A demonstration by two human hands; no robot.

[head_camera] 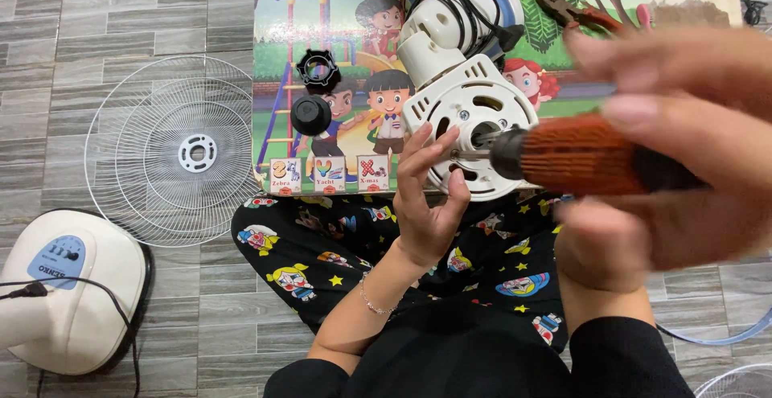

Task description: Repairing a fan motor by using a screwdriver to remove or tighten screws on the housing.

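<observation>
Head view: left hand (430,197) steadies the white fan motor housing (470,125), fingers open; right hand (675,149) grips the orange-handled screwdriver (579,155). Better keep the tip straight in the screw.

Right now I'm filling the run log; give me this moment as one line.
left hand: steadies white fan motor housing | right hand: grips orange-handled screwdriver, tip at housing | fan grille: on floor
</observation>
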